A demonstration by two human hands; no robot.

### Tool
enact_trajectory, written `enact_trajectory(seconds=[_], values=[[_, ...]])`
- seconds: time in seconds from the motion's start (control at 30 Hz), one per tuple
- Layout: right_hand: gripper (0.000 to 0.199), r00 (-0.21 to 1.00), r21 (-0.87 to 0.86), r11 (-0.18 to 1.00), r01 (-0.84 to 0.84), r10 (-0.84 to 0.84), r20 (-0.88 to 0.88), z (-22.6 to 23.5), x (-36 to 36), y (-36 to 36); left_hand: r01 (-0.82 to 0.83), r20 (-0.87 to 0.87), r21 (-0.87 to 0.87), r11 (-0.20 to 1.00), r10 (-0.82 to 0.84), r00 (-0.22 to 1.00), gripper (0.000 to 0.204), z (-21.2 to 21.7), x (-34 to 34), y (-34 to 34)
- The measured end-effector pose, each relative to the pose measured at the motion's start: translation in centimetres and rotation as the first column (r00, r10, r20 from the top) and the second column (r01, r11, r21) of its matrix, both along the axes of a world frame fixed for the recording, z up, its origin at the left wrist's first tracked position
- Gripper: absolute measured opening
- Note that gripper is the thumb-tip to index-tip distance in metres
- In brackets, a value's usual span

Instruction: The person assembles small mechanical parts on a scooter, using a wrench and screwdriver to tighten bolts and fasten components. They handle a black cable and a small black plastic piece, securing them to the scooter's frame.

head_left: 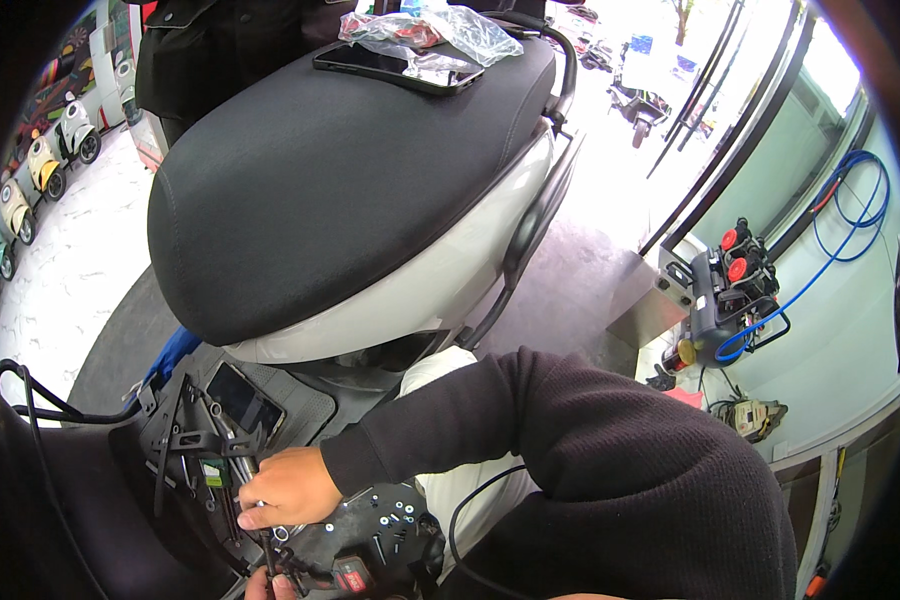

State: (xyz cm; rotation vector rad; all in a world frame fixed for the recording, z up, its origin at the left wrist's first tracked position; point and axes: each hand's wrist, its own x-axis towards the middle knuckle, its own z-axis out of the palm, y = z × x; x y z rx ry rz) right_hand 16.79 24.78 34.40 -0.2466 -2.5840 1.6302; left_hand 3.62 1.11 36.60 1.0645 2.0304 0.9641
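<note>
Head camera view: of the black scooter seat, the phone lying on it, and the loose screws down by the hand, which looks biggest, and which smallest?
1. Black scooter seat, by far the largest, filling much of the view.
2. Phone, a slim dark slab at the seat's far end; farther from the camera, so it looks smaller than it would up close.
3. Loose screws, tiny specks beside the right hand.

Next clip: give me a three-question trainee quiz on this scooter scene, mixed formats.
1. True or false: a dark flat phone lies on the black padded scooter seat.
2. The hand in the black knit sleeve rests on: A) the seat, B) the black metal bracket with wiring on the footboard, C) the blue coiled hose.
3. Fill in: loose small ___ lie on the dark tray beside that hand.

Key: 1 true; 2 B; 3 screws.
</note>
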Motion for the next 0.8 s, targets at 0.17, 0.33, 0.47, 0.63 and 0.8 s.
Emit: enact_trajectory(seconds=[0.17,0.33,0.47,0.63,0.8], values=[[0.037,0.962,-0.123,0.981,-0.151,0.118,-0.244,-0.6,-0.1,0.1,-0.038,0.026,0.013,0.999,0.037,0.999,0.033,-0.1,0.0,0.0],[0.039,0.994,0.2,0.975,-0.1,0.088,0.071,-0.3,-0.1,0.4,-0.001,-0.002,-0.007,1.0,0.001,1.0,0.033,0.1,-0.1,0.0],[0.046,1.0,0.01,1.0,0.0,0.0,-0.024,0.1,0.3,0.1,-0.017,-0.004,-0.005,1.0,0.017,1.0,0.032,0.2,0.1,0.0],[0.06,0.984,-0.042,0.995,-0.094,0.087,-0.157,0.5,0.2,0.0,0.015,-0.021,-0.001,1.0,-0.015,1.0,0.03,0.2,0.0,0.0],[0.047,0.998,0.135,0.99,0.049,-0.056,0.044,0.8,0.3,0.0,0.024,0.003,0.018,1.0,-0.024,1.0,0.028,-0.1,0.1,0.1]])
